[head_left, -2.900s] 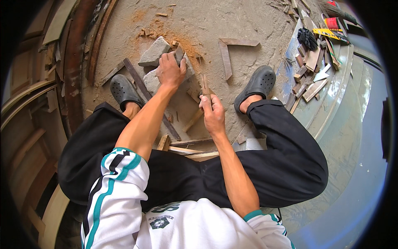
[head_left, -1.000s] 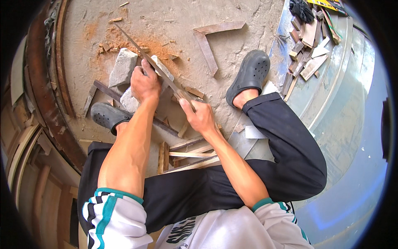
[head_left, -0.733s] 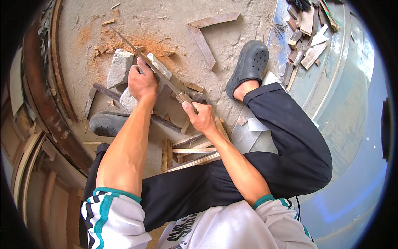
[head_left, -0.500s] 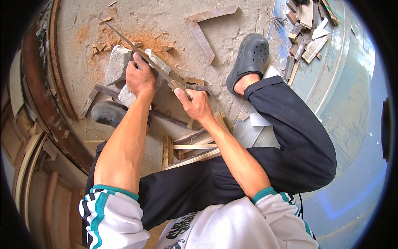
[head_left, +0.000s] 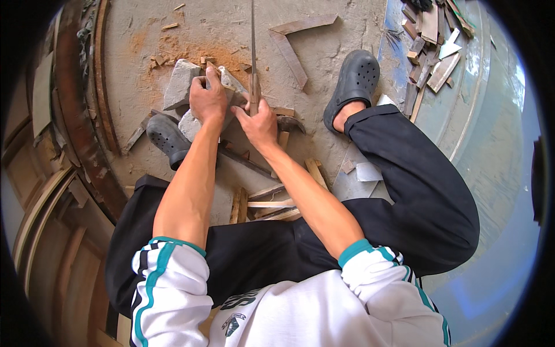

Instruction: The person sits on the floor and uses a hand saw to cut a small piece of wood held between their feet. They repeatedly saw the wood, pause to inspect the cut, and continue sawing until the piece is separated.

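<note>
In my right hand [head_left: 258, 122] is the wooden handle of a handsaw [head_left: 253, 55]. Its long thin blade points straight away from me and shows nearly edge-on. To its left, my left hand [head_left: 208, 98] is closed, fingers curled round a small piece of wood [head_left: 213, 67] that they largely cover. Beneath this hand lie rough pale concrete blocks [head_left: 181, 84], with orange sawdust [head_left: 185, 49] spread on the floor beyond. A hammer [head_left: 291, 123] lies just right of my right hand, its wooden handle toward me.
Two dark wood strips joined in an angle [head_left: 292, 58] lie beyond my right hand. Offcuts [head_left: 425, 52] are heaped at the far right. My feet in dark clogs [head_left: 356, 78] flank the blocks. A wooden frame [head_left: 238, 205] sits near my legs; curved timber [head_left: 81, 115] lines the left.
The saw blade has swung from pointing far left to pointing straight ahead, away from my left hand. My left hand has closed on the wood over the blocks. The view has shifted slightly.
</note>
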`<state>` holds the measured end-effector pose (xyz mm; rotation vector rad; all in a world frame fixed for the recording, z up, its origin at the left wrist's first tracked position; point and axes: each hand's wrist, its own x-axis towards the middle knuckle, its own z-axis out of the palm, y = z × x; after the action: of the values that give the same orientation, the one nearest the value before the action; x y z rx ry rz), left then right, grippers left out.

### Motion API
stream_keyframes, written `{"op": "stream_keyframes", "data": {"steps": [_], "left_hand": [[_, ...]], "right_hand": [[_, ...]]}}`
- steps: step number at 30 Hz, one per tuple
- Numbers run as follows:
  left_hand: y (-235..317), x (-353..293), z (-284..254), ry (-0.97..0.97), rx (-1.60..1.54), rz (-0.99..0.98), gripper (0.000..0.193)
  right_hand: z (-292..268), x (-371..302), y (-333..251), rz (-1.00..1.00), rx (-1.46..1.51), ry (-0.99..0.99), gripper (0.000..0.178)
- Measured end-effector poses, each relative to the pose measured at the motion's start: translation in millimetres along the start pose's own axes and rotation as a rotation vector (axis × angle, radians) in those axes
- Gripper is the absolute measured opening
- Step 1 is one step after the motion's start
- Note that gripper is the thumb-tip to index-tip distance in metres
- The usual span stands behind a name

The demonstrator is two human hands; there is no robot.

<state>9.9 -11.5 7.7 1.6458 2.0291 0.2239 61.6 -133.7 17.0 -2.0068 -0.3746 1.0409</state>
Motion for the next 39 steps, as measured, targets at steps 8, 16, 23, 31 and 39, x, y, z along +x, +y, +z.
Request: {"op": "stream_keyframes", "data": {"steps": [8,16,23,31,39], "left_hand": [[8,4,4,0.004,-0.081,0.051,0.064],[12,-2,17,0.01,-0.076,-0.105,0.061],[7,2,25,-0.033,-0.166,-0.08,0.064],[-42,-12,-9,0.02,-0.283,0.271,0.046],[-88,-53,-34,0.017,0.131,0.706,0.039]], "right_hand": [[32,9,2,-0.039,0.091,0.131,0.034],[13,-9,-7,0.036,0.18,0.119,0.037],[4,-21,12,0.008,0.159,0.053,0.032],[10,-26,-6,0.02,0.134,0.092,0.027],[-2,-15,14,-0.012,0.12,0.018,0.027]]}}
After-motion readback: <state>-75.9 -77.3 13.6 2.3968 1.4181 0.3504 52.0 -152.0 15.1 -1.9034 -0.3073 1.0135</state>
